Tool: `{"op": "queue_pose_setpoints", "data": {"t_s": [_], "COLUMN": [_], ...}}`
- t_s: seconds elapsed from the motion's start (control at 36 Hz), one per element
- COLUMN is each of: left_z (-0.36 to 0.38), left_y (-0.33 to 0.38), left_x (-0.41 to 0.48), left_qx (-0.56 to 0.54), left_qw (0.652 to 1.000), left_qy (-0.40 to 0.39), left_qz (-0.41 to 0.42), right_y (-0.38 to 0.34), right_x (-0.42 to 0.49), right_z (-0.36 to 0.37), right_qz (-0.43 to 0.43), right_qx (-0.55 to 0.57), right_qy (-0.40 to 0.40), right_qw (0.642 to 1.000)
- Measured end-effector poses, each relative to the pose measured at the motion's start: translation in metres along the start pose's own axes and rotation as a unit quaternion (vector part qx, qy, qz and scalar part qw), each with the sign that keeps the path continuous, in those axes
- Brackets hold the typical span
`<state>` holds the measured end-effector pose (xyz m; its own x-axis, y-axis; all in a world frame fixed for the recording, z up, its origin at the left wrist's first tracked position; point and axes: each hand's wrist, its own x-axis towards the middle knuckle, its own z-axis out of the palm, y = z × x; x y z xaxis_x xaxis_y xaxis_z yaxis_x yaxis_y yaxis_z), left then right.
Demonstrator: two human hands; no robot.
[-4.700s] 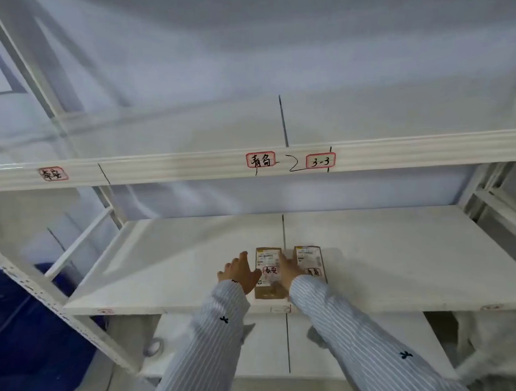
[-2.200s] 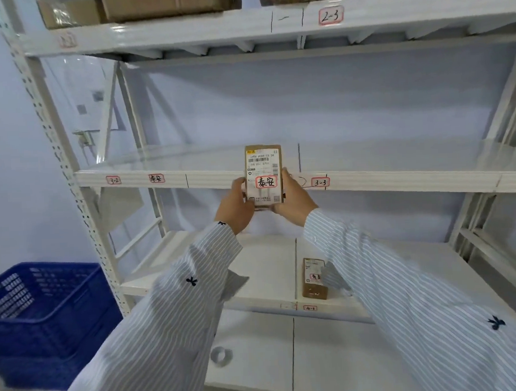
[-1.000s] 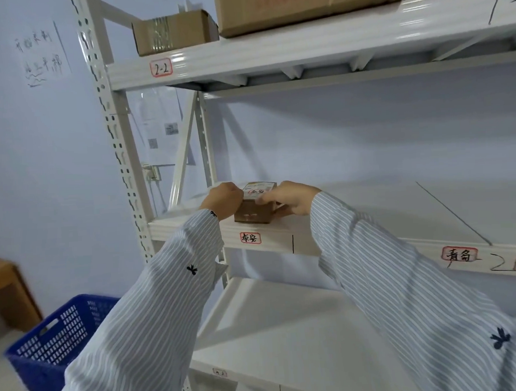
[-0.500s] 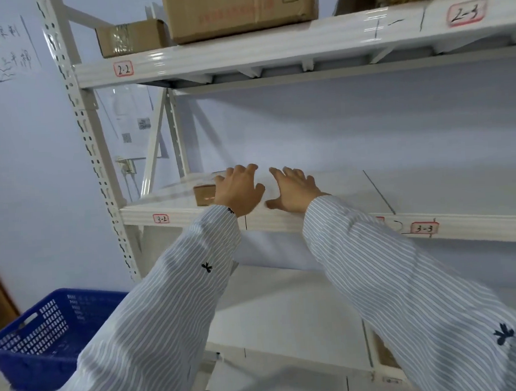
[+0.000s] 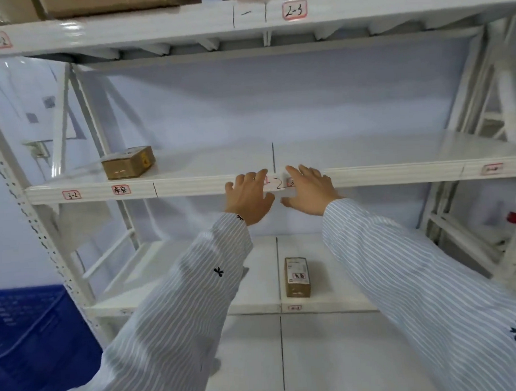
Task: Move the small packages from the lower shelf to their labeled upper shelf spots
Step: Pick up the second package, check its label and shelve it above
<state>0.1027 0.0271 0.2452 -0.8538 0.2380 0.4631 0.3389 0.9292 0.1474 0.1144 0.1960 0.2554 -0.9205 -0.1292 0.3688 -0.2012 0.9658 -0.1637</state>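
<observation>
One small brown package (image 5: 129, 162) lies on the upper shelf (image 5: 191, 186) at the left, just above a red-framed label (image 5: 121, 189). A second small brown package (image 5: 297, 277) with a white label lies on the lower shelf (image 5: 255, 306), right of its centre line. My left hand (image 5: 249, 196) and my right hand (image 5: 308, 190) hover side by side in front of the upper shelf's edge, near the middle. Both hold nothing and their fingers are spread. They cover the labels at the shelf's centre mark.
A blue plastic crate (image 5: 32, 338) stands on the floor at the left. Cardboard boxes (image 5: 109, 2) sit on the top shelf (image 5: 154, 25), marked 2-2 and 2-3. White uprights (image 5: 30, 223) frame both sides. Another rack (image 5: 504, 119) stands at the right.
Both hands let go of the package on the upper shelf and drew back to the right, toward the shelf's middle. The view swung right and down, so the lower shelf's package shows again.
</observation>
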Motion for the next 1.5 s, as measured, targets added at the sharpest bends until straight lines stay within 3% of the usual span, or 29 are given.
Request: {"op": "queue_pose_setpoints", "data": {"t_s": [0.31,0.67,0.83,0.97,1.14,1.5], "left_z": [0.092,0.197,0.243,0.284,0.330,0.356], "left_y": [0.057,0.013,-0.010,-0.023,-0.028,-0.023], "left_x": [-0.057,-0.060,-0.038,-0.026,-0.024,-0.022], "left_qx": [0.014,-0.014,-0.033,-0.082,-0.112,-0.158], "left_qw": [0.994,0.967,0.951,0.918,0.884,0.856], "left_qy": [-0.106,-0.246,-0.289,-0.352,-0.409,-0.443], "left_qz": [0.010,-0.066,-0.101,-0.161,-0.197,-0.213], "right_y": [0.062,0.089,0.135,0.118,0.129,0.132], "right_x": [-0.082,-0.077,-0.041,-0.031,-0.019,-0.013], "right_z": [0.070,0.182,0.278,0.251,0.277,0.315], "right_qz": [0.044,0.142,0.207,0.232,0.284,0.346], "right_qx": [0.002,0.057,0.112,0.194,0.214,0.299], "right_qy": [-0.093,-0.228,-0.275,-0.316,-0.354,-0.363], "right_qw": [0.995,0.962,0.932,0.899,0.865,0.812]}}
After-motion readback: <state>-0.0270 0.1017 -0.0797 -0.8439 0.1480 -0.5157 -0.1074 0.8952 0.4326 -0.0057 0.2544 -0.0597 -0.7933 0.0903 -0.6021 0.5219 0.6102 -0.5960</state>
